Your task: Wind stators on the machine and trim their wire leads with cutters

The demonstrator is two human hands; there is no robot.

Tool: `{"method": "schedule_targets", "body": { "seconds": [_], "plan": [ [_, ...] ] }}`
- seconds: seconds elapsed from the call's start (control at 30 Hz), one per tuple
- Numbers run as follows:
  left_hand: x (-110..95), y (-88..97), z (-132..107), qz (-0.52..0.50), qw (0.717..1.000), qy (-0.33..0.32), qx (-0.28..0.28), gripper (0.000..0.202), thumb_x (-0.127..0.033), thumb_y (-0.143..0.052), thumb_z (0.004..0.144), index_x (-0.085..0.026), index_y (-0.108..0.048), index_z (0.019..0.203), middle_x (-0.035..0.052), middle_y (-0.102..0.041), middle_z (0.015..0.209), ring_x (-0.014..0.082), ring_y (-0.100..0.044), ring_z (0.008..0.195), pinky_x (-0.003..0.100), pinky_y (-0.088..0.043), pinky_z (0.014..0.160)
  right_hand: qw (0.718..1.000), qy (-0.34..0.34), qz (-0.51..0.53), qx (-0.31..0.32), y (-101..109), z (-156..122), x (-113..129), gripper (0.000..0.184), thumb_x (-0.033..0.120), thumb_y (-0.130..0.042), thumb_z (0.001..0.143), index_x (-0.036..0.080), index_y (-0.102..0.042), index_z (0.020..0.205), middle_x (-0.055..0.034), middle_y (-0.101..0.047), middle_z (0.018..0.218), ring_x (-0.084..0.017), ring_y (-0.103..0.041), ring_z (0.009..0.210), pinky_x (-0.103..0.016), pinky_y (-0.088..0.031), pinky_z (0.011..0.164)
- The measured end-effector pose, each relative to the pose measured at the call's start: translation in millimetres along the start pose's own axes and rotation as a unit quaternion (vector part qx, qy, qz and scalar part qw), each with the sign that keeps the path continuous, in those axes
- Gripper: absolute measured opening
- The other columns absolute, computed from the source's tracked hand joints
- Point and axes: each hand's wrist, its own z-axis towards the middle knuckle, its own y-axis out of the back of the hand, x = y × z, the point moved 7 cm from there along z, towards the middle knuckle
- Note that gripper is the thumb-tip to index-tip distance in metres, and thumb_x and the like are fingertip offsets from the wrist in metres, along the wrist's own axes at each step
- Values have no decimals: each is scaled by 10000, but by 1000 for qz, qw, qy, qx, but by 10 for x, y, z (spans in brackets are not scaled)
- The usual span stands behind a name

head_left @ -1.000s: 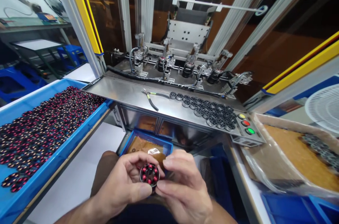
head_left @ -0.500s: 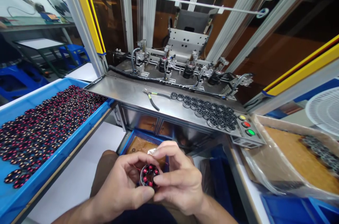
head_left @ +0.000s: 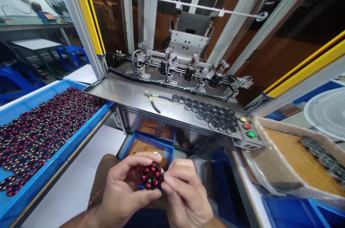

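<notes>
My left hand (head_left: 129,186) holds a motor stator (head_left: 151,176), a black ring with red copper-wire coils, between thumb and fingers. Its coil face is turned up towards me. At the stator's right edge my right hand (head_left: 185,188) has thumb and fingertips pinched together; what lies between them is too small to make out. A thin red wire (head_left: 96,198) trails out to the left of my left wrist. Below and beyond the hands a blue bin (head_left: 169,154) stands low, partly covered by them.
At left, a blue tray (head_left: 35,100) holds many wound stators. Ahead, a steel ledge (head_left: 115,93) carries cutting pliers (head_left: 153,101), rows of bare black stator cores (head_left: 215,114) and push buttons (head_left: 251,134), before a winding machine (head_left: 188,68). A plastic-lined box (head_left: 283,149) stands right.
The stator has been turned so its coil face shows more fully. My right hand has shifted slightly right and drawn its fingers into a pinch at the rim.
</notes>
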Motion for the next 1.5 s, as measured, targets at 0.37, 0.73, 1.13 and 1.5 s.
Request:
{"method": "schedule_targets", "body": {
  "seconds": [0.37, 0.73, 1.13, 1.5],
  "plan": [
    [159, -60, -49, -19, 999, 36, -13, 533, -227, -852, 680, -344, -628, 1150, 0, -683, 1264, 182, -643, 1165, 216, -521, 961, 980, -180, 81, -8, -133, -198, -281, 179, 269, -529, 969, 206, -591, 814, 2, -561, 716, -133, -554, 684, -268, -456, 622],
    [247, 0, -57, -1, 980, 172, 103, 291, -382, -575, 924, -240, -601, 1176, 17, -662, 845, 125, -623, 736, 213, -516, 687, 986, -138, 48, 76, -55, -33, -323, 144, 69, -538, 885, 181, -613, 836, -13, -597, 752, -130, -573, 700, -267, -459, 636],
    [360, -167, -44, -209, 936, 247, 138, 460, -529, -629, 838, -254, -608, 1206, 65, -686, 928, 187, -701, 712, 250, -537, 577, 987, -136, -18, 88, 10, -5, -292, 160, 63, -540, 891, 170, -619, 802, -13, -597, 709, -124, -562, 666, -253, -442, 611],
    [129, 40, 54, -99, 984, 120, 83, 110, -304, -696, 849, -228, -625, 885, 59, -681, 1152, 248, -595, 1191, 373, -463, 1005, 979, -176, 7, 102, -6, 87, -291, 174, 107, -566, 897, 164, -618, 742, -14, -591, 676, -128, -566, 645, -251, -449, 592]
  ]
}}
